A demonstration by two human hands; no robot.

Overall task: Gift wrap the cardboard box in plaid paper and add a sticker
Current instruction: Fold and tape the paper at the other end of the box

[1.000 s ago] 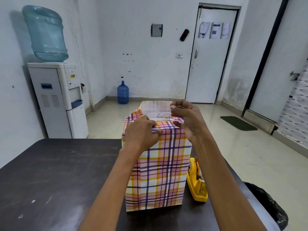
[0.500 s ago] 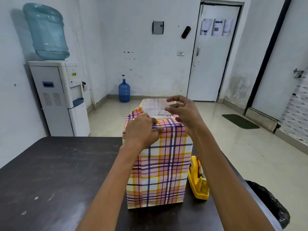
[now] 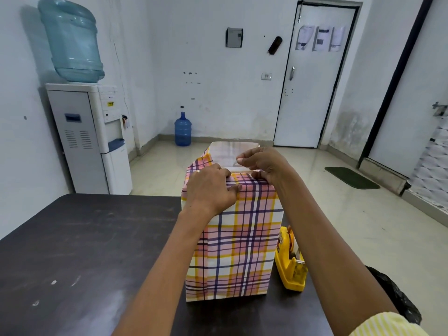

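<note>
The box (image 3: 235,243) stands upright on the dark table (image 3: 84,251), wrapped in pink, yellow and purple plaid paper. At its top the far paper flap (image 3: 225,151) still stands up, white side toward me. My left hand (image 3: 211,187) lies over the near top edge, fingers pressing the folded paper down. My right hand (image 3: 263,164) hovers over the top right, thumb and forefinger pinching a strip of clear tape, its other fingers on the near edge. No sticker is in view.
A yellow tape dispenser (image 3: 291,265) sits on the table right beside the box. A black bin bag (image 3: 397,299) is past the table's right edge. A water dispenser (image 3: 89,137) stands at the left wall.
My right hand opened and lifted off the top edge, then came back down over it with a pinch. My left hand has stayed pressed on the near edge.
</note>
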